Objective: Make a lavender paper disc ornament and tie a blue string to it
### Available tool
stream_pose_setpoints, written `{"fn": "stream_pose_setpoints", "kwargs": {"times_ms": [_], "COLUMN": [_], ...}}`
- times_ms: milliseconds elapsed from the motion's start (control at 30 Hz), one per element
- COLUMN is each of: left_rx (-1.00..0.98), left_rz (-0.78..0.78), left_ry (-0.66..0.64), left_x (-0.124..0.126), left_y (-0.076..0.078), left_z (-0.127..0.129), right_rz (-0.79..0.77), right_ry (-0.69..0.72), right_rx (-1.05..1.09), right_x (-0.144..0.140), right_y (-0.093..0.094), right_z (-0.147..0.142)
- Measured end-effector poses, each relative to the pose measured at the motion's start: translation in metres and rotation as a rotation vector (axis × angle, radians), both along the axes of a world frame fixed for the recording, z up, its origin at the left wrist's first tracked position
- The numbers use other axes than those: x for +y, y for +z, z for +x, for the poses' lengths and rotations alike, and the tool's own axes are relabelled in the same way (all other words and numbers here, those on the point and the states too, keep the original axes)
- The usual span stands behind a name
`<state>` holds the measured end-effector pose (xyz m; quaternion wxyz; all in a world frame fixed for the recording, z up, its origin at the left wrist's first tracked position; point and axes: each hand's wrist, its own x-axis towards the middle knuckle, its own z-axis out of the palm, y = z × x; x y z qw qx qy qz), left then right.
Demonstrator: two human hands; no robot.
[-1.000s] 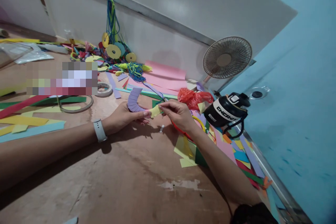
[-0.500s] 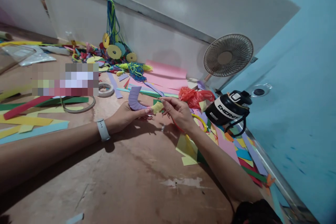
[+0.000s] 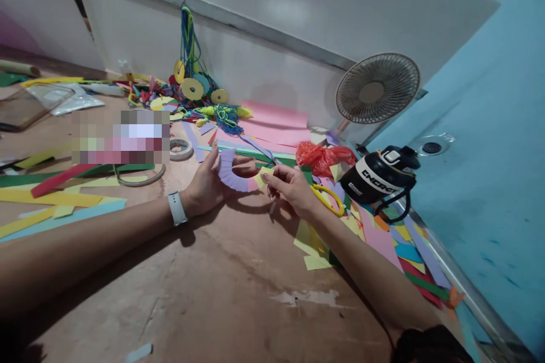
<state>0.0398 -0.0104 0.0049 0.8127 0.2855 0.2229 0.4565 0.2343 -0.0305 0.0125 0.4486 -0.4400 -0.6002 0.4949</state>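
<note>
A curved purple paper arc, creased across in narrow folds, hangs above the table with a pink section and a yellow end. My right hand pinches that yellow end between thumb and fingers. My left hand, with a white watch band on its wrist, is open around the arc's left side. Its thumb points up, apart from the paper, while the other fingers stretch behind the arc. Whether the left palm touches the paper, I cannot tell.
A tape roll lies beyond my left hand. Yellow-handled scissors are beside my right wrist. A black bottle, a red plastic bag and a fan stand rightward. Paper strips lie left; tangled cords sit behind.
My left hand has loosened from the arc, its thumb lifting off and its fingers opening behind it. My right hand still pinches the yellow end. The whole view has shifted slightly.
</note>
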Motion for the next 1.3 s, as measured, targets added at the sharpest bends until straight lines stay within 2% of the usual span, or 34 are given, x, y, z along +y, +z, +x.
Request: {"fn": "stream_pose_setpoints", "kwargs": {"times_ms": [100,300,467,667,800,1033,1200,1300], "left_rx": [-0.09,-0.073,-0.138,-0.124,-0.11,-0.133,-0.128,-0.106], "left_rz": [-0.049,-0.121,-0.139,-0.178,-0.165,-0.119,-0.084,-0.081], "left_ry": [0.072,0.186,0.176,0.268,0.291,0.323,0.252,0.259], "left_x": [0.001,0.007,0.013,0.015,0.014,0.015,0.013,0.012], "left_y": [0.0,-0.007,-0.01,-0.011,-0.011,-0.008,-0.008,-0.011], "left_z": [0.006,0.016,0.016,0.013,0.013,0.018,0.017,0.017], "right_rz": [-0.085,-0.219,-0.216,-0.283,-0.272,-0.256,-0.251,-0.24], "right_ry": [0.011,-0.027,-0.018,0.018,0.024,-0.059,-0.114,-0.126], "right_rx": [0.074,0.131,0.163,0.208,0.232,0.295,0.289,0.297], "right_x": [-0.001,-0.004,0.002,-0.002,-0.006,-0.007,-0.006,-0.005], "right_y": [-0.011,-0.026,-0.03,-0.029,-0.029,-0.031,-0.033,-0.035], "right_z": [-0.008,-0.027,-0.039,-0.049,-0.055,-0.059,-0.058,-0.057]}}
